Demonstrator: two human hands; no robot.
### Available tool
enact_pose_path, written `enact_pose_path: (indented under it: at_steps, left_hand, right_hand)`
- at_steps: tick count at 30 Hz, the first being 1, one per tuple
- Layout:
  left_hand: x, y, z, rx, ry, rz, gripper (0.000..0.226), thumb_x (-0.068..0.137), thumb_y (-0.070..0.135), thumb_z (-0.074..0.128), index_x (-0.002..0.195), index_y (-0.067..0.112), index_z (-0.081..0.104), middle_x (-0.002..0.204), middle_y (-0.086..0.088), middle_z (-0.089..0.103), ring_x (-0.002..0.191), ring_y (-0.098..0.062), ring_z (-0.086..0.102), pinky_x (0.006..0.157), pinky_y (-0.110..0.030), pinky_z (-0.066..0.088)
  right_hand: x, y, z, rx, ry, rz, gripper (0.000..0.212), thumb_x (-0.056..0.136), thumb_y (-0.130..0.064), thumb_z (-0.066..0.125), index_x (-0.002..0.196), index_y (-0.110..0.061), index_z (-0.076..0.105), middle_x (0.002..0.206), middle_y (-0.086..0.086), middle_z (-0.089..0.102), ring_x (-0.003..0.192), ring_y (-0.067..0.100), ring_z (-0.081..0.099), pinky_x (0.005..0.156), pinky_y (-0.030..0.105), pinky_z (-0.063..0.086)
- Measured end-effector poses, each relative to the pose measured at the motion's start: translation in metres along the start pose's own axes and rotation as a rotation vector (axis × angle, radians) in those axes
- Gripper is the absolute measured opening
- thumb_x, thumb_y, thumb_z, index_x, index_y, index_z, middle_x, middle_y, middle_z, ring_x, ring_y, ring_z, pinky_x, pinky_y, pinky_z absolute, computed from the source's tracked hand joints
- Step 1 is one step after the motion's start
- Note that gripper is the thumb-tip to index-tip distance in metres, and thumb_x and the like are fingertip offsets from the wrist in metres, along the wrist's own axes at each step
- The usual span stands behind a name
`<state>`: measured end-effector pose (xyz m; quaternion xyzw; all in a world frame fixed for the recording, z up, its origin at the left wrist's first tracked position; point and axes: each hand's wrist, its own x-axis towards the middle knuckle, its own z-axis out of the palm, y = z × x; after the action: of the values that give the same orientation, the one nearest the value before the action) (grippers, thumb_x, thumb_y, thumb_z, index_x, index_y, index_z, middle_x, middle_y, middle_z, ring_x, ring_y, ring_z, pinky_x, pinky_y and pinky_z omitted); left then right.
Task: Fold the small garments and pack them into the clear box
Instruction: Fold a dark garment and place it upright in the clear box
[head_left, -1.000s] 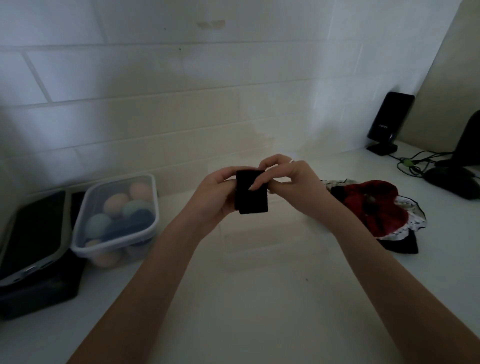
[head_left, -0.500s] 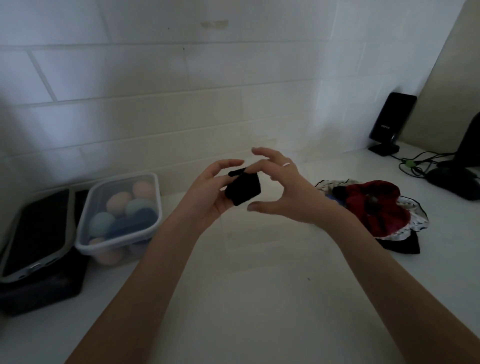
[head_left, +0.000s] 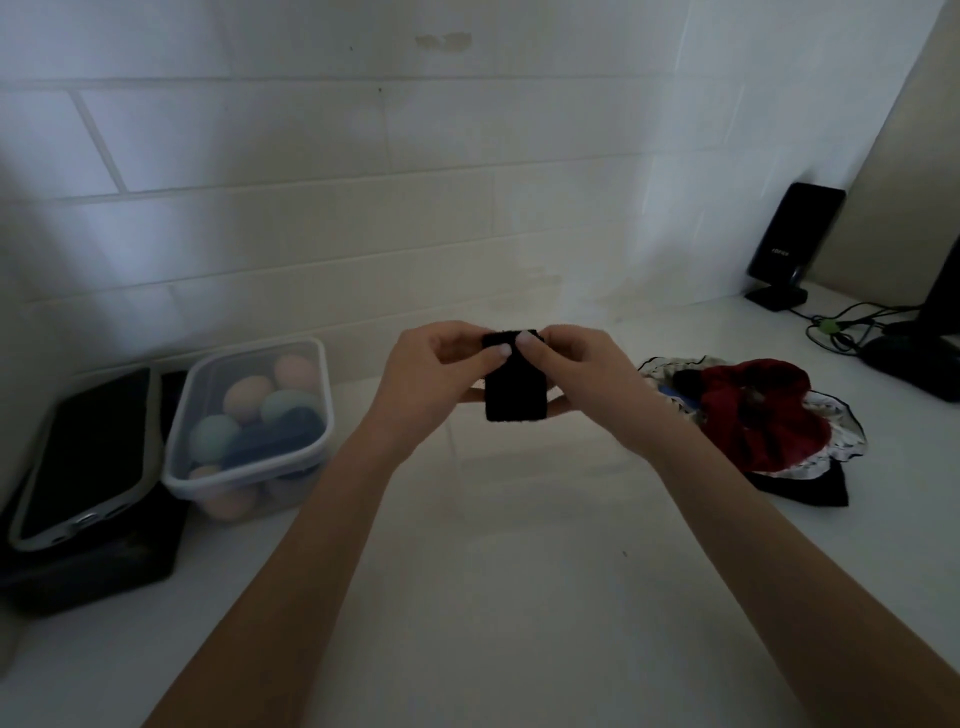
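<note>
A small black garment (head_left: 515, 396), folded into a compact rectangle, hangs in the air above the middle of the white counter. My left hand (head_left: 434, 376) and my right hand (head_left: 582, 376) both pinch its top edge with thumb and fingers. Below and just behind my hands stands a faint, clear box (head_left: 524, 462), hard to make out against the counter. To the right lies a pile of unfolded garments (head_left: 753, 415) in red, black and white with lace trim.
A clear lidded container (head_left: 249, 410) with pastel rolled items sits at the left, beside a black box (head_left: 83, 499) with a grey-rimmed lid. A black speaker (head_left: 792, 244), cables and another dark device occupy the far right. A tiled wall runs close behind.
Half a second ago my right hand was spread open beside the bunched garment held in my left. Now both hands pinch its top edge and it hangs as a flat rectangle.
</note>
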<state>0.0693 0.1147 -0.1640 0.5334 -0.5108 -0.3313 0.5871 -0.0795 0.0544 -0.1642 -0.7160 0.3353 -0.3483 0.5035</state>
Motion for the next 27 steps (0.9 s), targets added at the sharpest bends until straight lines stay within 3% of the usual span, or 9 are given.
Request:
enact_pose_path:
  at_steps: [3,6,8,10,15,17,20,23,27]
  left_hand:
    - [0.000,0.001,-0.003,0.054,-0.023,-0.088,0.008,0.083,0.014,0.066,0.076,0.010,0.068,0.060,0.004,0.070,0.057,-0.009,0.069,0.050,-0.022,0.053]
    - [0.001,-0.001,-0.009,0.321,-0.003,-0.029,0.023,0.084,0.027,0.064,0.067,0.013,0.068,0.049,0.005,0.064,0.042,-0.004,0.057,0.042,-0.016,0.044]
    - [0.004,-0.005,-0.016,0.547,0.123,0.087,0.025,0.083,0.033,0.064,0.066,0.015,0.070,0.054,0.003,0.064,0.045,-0.003,0.055,0.049,-0.014,0.041]
    - [0.006,-0.008,-0.023,0.618,0.203,0.144,0.026,0.081,0.038,0.064,0.067,0.017,0.070,0.058,-0.001,0.064,0.057,-0.014,0.061,0.059,-0.024,0.045]
    - [0.001,-0.004,-0.025,0.754,-0.071,0.103,0.040,0.080,0.029,0.067,0.046,0.016,0.049,0.038,0.006,0.039,0.039,-0.006,0.037,0.046,-0.017,0.030]
    - [-0.002,0.000,-0.025,0.786,-0.241,0.043,0.037,0.079,0.029,0.068,0.050,0.016,0.051,0.036,0.007,0.042,0.035,-0.004,0.039,0.045,-0.017,0.034]
    - [-0.006,0.004,-0.029,0.809,-0.425,-0.055,0.020,0.077,0.028,0.071,0.065,0.017,0.060,0.046,0.009,0.052,0.039,-0.003,0.053,0.043,-0.018,0.041]
    - [-0.006,0.005,-0.032,0.796,-0.469,-0.031,0.015,0.073,0.021,0.076,0.066,0.022,0.063,0.047,0.008,0.052,0.041,-0.003,0.052,0.047,-0.019,0.040]
    - [-0.005,0.005,-0.032,0.830,-0.456,0.013,0.016,0.069,0.021,0.078,0.065,0.026,0.064,0.050,0.008,0.052,0.044,-0.002,0.044,0.050,-0.017,0.034]
  right_hand:
    - [-0.003,-0.002,-0.001,0.084,-0.043,0.079,0.027,0.090,-0.023,0.059,0.104,-0.001,0.056,0.079,0.014,0.066,0.068,0.024,0.068,0.052,0.037,0.060]
    - [-0.004,-0.003,-0.004,0.022,-0.132,0.125,0.019,0.090,-0.020,0.060,0.096,-0.006,0.049,0.071,0.015,0.064,0.065,0.029,0.065,0.046,0.034,0.057]
    - [-0.006,0.001,-0.001,-0.128,-0.227,0.156,0.017,0.089,-0.021,0.062,0.087,-0.013,0.047,0.065,0.011,0.062,0.054,0.023,0.061,0.045,0.031,0.055]
    - [-0.009,0.004,0.004,-0.285,-0.277,0.179,0.020,0.088,-0.023,0.063,0.080,-0.017,0.046,0.067,0.010,0.063,0.050,0.019,0.061,0.047,0.031,0.057]
    - [-0.012,0.007,0.020,-0.385,-0.218,0.135,0.019,0.087,-0.023,0.063,0.079,-0.015,0.047,0.067,0.008,0.062,0.050,0.017,0.061,0.053,0.035,0.060]
    - [-0.014,0.007,0.024,-0.446,-0.214,0.128,0.019,0.085,-0.022,0.066,0.076,-0.016,0.050,0.070,0.009,0.061,0.055,0.020,0.060,0.061,0.041,0.061]
    - [-0.018,0.005,0.023,-0.486,-0.356,0.176,0.011,0.085,-0.021,0.067,0.085,-0.018,0.056,0.091,0.015,0.069,0.072,0.023,0.064,0.079,0.042,0.059]
    - [-0.021,-0.002,0.018,-0.697,-0.485,0.125,0.027,0.081,-0.025,0.071,0.107,-0.021,0.064,0.108,0.007,0.065,0.084,0.020,0.062,0.082,0.030,0.050]
    - [-0.022,-0.005,0.022,-0.914,-0.422,-0.104,0.035,0.076,-0.028,0.075,0.110,-0.021,0.069,0.110,0.003,0.061,0.090,0.013,0.054,0.084,0.026,0.045]
